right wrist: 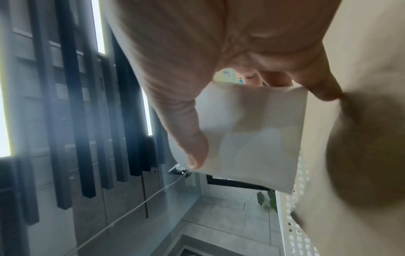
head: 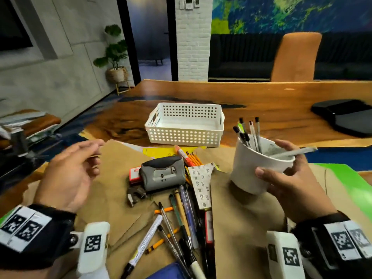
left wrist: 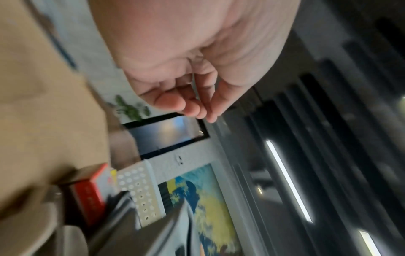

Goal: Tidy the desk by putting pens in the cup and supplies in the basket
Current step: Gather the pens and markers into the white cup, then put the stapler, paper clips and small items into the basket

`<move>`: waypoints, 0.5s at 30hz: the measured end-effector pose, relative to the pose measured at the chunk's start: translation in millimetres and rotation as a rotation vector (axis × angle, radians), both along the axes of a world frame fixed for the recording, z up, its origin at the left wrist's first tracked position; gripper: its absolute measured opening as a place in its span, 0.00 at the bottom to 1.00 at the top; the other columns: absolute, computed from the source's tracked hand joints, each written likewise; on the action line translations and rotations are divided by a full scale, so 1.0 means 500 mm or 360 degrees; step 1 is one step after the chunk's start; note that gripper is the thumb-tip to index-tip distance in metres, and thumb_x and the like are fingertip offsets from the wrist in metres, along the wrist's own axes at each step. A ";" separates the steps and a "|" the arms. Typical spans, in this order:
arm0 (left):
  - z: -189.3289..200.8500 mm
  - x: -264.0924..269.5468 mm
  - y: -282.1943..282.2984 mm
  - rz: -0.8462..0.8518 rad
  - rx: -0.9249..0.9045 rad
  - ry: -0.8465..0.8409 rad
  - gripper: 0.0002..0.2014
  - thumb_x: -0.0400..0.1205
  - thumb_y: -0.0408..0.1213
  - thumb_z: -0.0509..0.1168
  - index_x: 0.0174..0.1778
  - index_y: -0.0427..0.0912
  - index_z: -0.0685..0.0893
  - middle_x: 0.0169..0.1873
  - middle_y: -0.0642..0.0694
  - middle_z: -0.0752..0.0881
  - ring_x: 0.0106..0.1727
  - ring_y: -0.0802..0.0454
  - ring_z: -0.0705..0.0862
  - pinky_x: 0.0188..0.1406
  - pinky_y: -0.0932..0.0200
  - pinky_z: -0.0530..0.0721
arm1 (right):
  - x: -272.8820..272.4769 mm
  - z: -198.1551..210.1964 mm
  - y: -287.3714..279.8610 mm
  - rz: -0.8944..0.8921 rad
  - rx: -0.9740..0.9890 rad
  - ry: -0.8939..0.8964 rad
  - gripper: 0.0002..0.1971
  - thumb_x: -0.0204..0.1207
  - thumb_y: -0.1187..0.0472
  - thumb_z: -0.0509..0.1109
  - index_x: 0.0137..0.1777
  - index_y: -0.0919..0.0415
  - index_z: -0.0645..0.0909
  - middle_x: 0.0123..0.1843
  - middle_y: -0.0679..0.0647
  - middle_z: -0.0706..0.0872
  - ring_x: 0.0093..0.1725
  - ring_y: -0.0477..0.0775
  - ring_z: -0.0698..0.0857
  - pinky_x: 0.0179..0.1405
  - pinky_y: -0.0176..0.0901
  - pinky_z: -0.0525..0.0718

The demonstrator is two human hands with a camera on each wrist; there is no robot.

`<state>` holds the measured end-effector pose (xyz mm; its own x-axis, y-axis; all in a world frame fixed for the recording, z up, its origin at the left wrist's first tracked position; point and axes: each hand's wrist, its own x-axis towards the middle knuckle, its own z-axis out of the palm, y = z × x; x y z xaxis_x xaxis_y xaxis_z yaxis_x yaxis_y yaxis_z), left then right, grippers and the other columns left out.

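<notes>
Several pens point(head: 250, 132) are already standing in the cup point(head: 259, 168), which the right hand point(head: 289, 178) is grasping tilted above the worktop point(head: 261, 97). Many pens point(head: 181, 222) and supplies point(head: 163, 173) are still lying loose; basket point(head: 184, 135) looking empty. Left hand point(head: 70, 172) is hovering relaxed, holding nothing.

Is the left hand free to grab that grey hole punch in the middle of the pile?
Probably yes. The left hand is open, holds nothing and hovers just left of the grey hole punch, which sits on top of the clutter uncovered. The right hand is busy holding the white cup.
</notes>
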<state>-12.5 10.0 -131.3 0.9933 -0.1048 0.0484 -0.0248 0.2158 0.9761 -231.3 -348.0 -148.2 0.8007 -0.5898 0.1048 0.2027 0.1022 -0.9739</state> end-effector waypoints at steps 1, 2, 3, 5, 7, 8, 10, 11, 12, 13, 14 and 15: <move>-0.018 0.018 0.021 0.0041 -0.0177 0.0177 0.08 0.86 0.38 0.63 0.50 0.47 0.88 0.33 0.55 0.82 0.31 0.60 0.77 0.29 0.67 0.70 | 0.005 0.014 -0.008 -0.0064 -0.0036 0.0012 0.52 0.41 0.58 0.92 0.69 0.43 0.75 0.59 0.51 0.89 0.61 0.60 0.88 0.60 0.66 0.87; -0.038 0.030 0.036 0.0061 -0.0325 0.0350 0.06 0.84 0.40 0.64 0.50 0.49 0.87 0.32 0.56 0.79 0.30 0.61 0.75 0.32 0.65 0.67 | 0.015 0.027 -0.018 -0.0108 -0.0096 0.0016 0.50 0.42 0.57 0.92 0.68 0.43 0.75 0.58 0.50 0.89 0.61 0.59 0.88 0.60 0.63 0.87; -0.059 0.038 0.046 0.0046 -0.0464 0.0492 0.05 0.80 0.41 0.67 0.48 0.50 0.86 0.32 0.56 0.78 0.31 0.60 0.73 0.34 0.63 0.64 | 0.029 0.040 -0.031 -0.0147 -0.0168 0.0039 0.50 0.41 0.55 0.92 0.68 0.44 0.75 0.58 0.50 0.89 0.61 0.57 0.88 0.59 0.59 0.87; -0.101 0.047 0.058 -0.0019 -0.0723 0.0636 0.13 0.66 0.40 0.76 0.46 0.50 0.85 0.34 0.55 0.77 0.33 0.60 0.73 0.38 0.63 0.64 | 0.072 0.064 -0.064 -0.0206 -0.0330 0.0122 0.52 0.42 0.58 0.92 0.70 0.49 0.73 0.59 0.52 0.88 0.60 0.54 0.88 0.56 0.49 0.87; -0.123 0.050 0.059 -0.0042 -0.0890 0.0649 0.23 0.55 0.39 0.80 0.46 0.49 0.85 0.36 0.54 0.79 0.36 0.60 0.76 0.42 0.63 0.66 | 0.130 0.072 -0.106 -0.0278 -0.0479 0.0246 0.51 0.43 0.63 0.91 0.69 0.54 0.71 0.60 0.54 0.87 0.61 0.55 0.88 0.58 0.51 0.88; -0.125 0.049 0.057 -0.0053 -0.0901 0.0647 0.23 0.56 0.40 0.79 0.47 0.49 0.85 0.36 0.54 0.79 0.37 0.60 0.76 0.43 0.63 0.67 | 0.159 0.072 -0.121 -0.0302 -0.0548 0.0319 0.50 0.43 0.63 0.92 0.67 0.54 0.71 0.60 0.55 0.87 0.60 0.55 0.88 0.60 0.53 0.87; -0.125 0.045 0.043 -0.0052 -0.0869 0.0664 0.15 0.65 0.40 0.74 0.48 0.48 0.85 0.34 0.54 0.79 0.38 0.60 0.76 0.44 0.64 0.69 | 0.214 0.063 -0.146 -0.0354 -0.0706 0.0500 0.48 0.44 0.61 0.93 0.64 0.53 0.70 0.59 0.54 0.86 0.58 0.54 0.87 0.58 0.50 0.86; -0.126 0.043 0.035 -0.0041 -0.0854 0.0679 0.12 0.69 0.39 0.70 0.48 0.47 0.85 0.33 0.53 0.79 0.38 0.60 0.76 0.45 0.65 0.71 | 0.236 0.062 -0.147 -0.0379 -0.0760 0.0591 0.48 0.45 0.60 0.93 0.63 0.53 0.69 0.58 0.53 0.85 0.57 0.53 0.86 0.55 0.48 0.86; -0.128 0.043 0.031 -0.0027 -0.0833 0.0693 0.10 0.72 0.38 0.68 0.48 0.46 0.85 0.32 0.53 0.80 0.37 0.60 0.77 0.45 0.64 0.72 | 0.262 0.057 -0.153 -0.0404 -0.0785 0.0676 0.48 0.45 0.60 0.93 0.63 0.54 0.68 0.57 0.52 0.84 0.56 0.53 0.86 0.52 0.47 0.85; -0.130 0.043 0.030 -0.0009 -0.0816 0.0702 0.06 0.76 0.36 0.67 0.48 0.46 0.85 0.31 0.53 0.80 0.37 0.60 0.77 0.45 0.64 0.73 | 0.287 0.051 -0.158 -0.0426 -0.0784 0.0751 0.48 0.45 0.61 0.93 0.63 0.55 0.68 0.55 0.52 0.83 0.55 0.54 0.85 0.49 0.46 0.84; -0.130 0.042 0.025 -0.0010 -0.0801 0.0706 0.04 0.81 0.35 0.65 0.48 0.45 0.84 0.31 0.53 0.80 0.37 0.60 0.77 0.45 0.64 0.74 | 0.304 0.047 -0.163 -0.0455 -0.0796 0.0826 0.49 0.43 0.60 0.94 0.63 0.56 0.68 0.55 0.52 0.84 0.54 0.55 0.85 0.47 0.47 0.85; -0.129 0.041 0.019 -0.0019 -0.0795 0.0717 0.06 0.85 0.35 0.62 0.48 0.45 0.84 0.32 0.52 0.80 0.37 0.59 0.77 0.45 0.63 0.74 | 0.314 0.048 -0.172 -0.0488 -0.0822 0.0901 0.52 0.40 0.57 0.94 0.64 0.58 0.69 0.56 0.52 0.84 0.53 0.56 0.85 0.47 0.49 0.87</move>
